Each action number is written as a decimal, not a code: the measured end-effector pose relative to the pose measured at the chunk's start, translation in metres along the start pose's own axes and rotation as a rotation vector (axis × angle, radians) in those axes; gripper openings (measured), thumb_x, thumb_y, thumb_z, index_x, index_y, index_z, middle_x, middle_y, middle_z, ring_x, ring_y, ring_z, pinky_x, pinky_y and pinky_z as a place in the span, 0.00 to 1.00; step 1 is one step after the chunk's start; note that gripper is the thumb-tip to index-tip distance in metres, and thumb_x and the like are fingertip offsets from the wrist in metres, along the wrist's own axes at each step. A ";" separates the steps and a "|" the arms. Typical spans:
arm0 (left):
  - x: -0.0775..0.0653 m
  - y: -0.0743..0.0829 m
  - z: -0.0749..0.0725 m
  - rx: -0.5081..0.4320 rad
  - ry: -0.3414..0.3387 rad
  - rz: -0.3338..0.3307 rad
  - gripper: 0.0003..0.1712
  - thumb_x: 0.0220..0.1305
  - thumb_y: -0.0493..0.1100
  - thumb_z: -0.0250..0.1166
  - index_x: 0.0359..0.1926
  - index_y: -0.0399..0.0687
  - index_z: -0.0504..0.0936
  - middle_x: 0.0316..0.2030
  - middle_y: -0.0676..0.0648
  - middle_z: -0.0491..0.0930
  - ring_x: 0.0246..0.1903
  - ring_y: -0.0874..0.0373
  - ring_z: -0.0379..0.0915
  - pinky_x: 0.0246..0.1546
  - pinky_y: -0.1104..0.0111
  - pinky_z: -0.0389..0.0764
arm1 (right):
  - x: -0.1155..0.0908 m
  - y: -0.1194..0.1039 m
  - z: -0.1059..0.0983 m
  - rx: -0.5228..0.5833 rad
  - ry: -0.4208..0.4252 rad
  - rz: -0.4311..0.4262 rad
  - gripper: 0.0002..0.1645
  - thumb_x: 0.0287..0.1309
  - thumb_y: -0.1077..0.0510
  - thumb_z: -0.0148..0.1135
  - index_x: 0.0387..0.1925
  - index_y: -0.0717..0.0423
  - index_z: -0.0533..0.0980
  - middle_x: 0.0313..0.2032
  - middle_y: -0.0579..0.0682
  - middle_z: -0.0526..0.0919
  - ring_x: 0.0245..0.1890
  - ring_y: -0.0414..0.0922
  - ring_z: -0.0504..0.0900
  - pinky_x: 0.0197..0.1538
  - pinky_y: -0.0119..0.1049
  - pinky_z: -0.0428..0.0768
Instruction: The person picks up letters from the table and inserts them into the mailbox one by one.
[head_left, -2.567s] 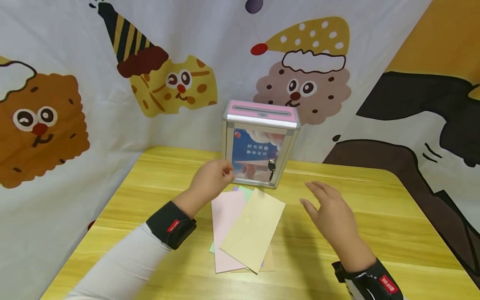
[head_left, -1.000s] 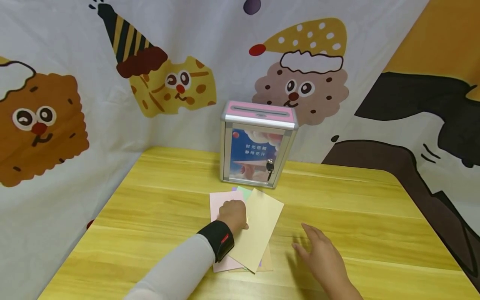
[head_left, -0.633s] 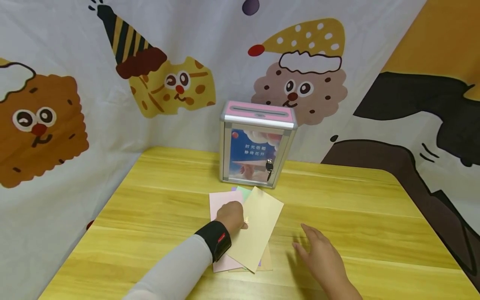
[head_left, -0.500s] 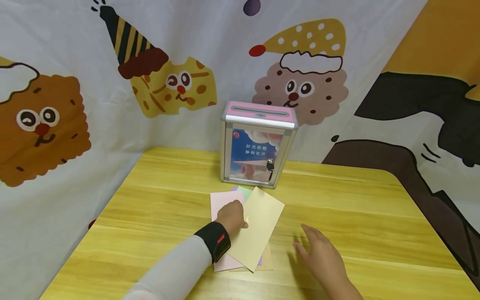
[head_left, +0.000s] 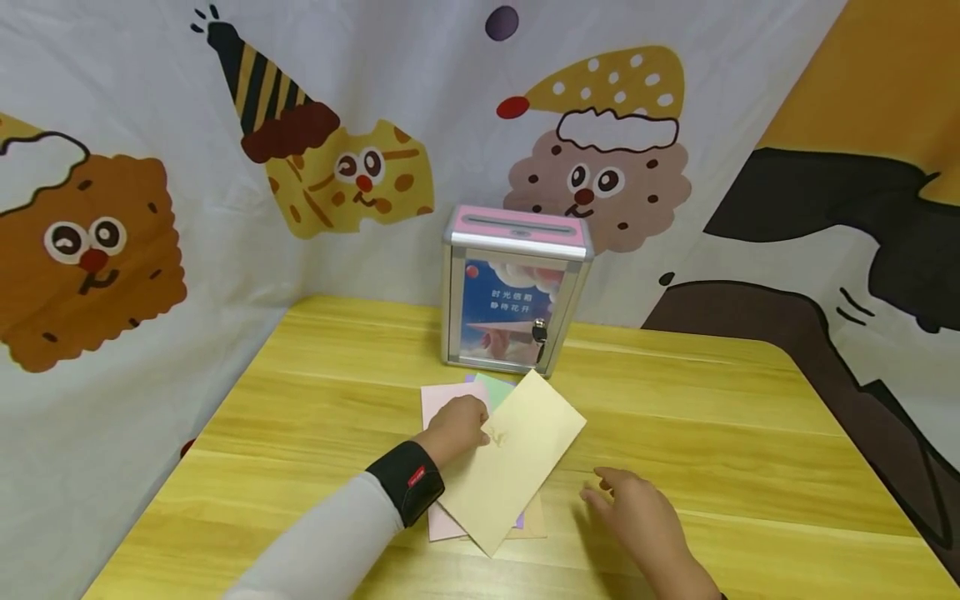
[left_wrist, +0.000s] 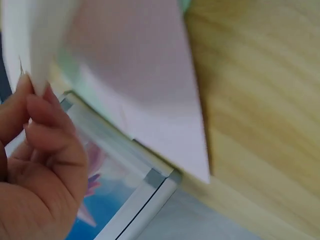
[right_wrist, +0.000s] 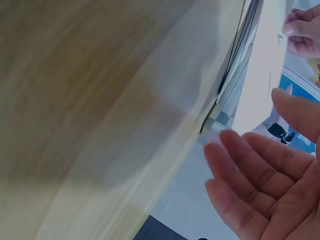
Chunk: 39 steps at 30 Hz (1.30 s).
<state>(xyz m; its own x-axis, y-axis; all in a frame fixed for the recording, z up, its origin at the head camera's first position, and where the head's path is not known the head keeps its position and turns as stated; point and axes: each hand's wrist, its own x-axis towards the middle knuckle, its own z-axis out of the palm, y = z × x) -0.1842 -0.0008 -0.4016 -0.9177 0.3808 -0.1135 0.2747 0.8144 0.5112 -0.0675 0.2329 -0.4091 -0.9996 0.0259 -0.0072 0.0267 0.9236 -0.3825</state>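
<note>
My left hand [head_left: 456,427] pinches the left edge of a cream envelope [head_left: 528,458] between thumb and fingers. In the left wrist view, the pinching fingertips [left_wrist: 37,97] show on the paper's edge, and the envelope is lifted off those below. Under it lie a pink envelope [head_left: 442,400], a green one [head_left: 489,385], and partly hidden purple and tan ones. My right hand [head_left: 645,518] is held to the right of the pile with loosely bent fingers and nothing in them; the right wrist view shows its palm [right_wrist: 285,200] facing the cream envelope.
Behind the envelopes stands a silver-framed letter box [head_left: 510,308] with a slotted pink top and a key [head_left: 540,333] hanging in its front lock. The yellow wood-grain table [head_left: 712,417] runs back to a cartoon-printed cloth [head_left: 390,267].
My left hand came down from before the box onto the pile and took hold of the cream envelope, which has since lifted and turned clockwise. My right hand moved nearer to me.
</note>
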 end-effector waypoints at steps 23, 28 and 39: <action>-0.034 0.025 -0.086 -0.507 0.232 0.212 0.03 0.60 0.38 0.67 0.33 0.42 0.82 0.26 0.51 0.76 0.28 0.58 0.68 0.31 0.69 0.71 | 0.033 -0.053 -0.055 0.334 0.185 -0.202 0.08 0.57 0.58 0.68 0.37 0.55 0.81 0.35 0.47 0.85 0.35 0.44 0.84 0.37 0.35 0.81; -0.033 0.030 -0.103 -0.513 0.295 0.225 0.04 0.61 0.39 0.67 0.33 0.43 0.81 0.26 0.49 0.76 0.28 0.57 0.68 0.28 0.69 0.70 | 0.046 -0.069 -0.075 0.327 0.275 -0.274 0.04 0.57 0.61 0.67 0.30 0.57 0.80 0.26 0.46 0.83 0.25 0.41 0.76 0.27 0.31 0.73; -0.028 0.047 -0.147 -0.467 0.363 0.244 0.06 0.64 0.39 0.65 0.32 0.44 0.78 0.27 0.48 0.74 0.30 0.54 0.67 0.28 0.67 0.68 | 0.070 -0.090 -0.116 0.259 0.368 -0.362 0.05 0.58 0.65 0.66 0.28 0.61 0.79 0.28 0.55 0.86 0.20 0.43 0.70 0.21 0.29 0.65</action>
<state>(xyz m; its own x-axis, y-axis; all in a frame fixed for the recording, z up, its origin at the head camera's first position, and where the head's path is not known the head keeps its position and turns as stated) -0.1879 -0.0374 -0.2495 -0.9058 0.2919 0.3072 0.4092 0.4148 0.8127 -0.1398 0.1956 -0.2677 -0.8770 -0.1001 0.4700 -0.3646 0.7756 -0.5152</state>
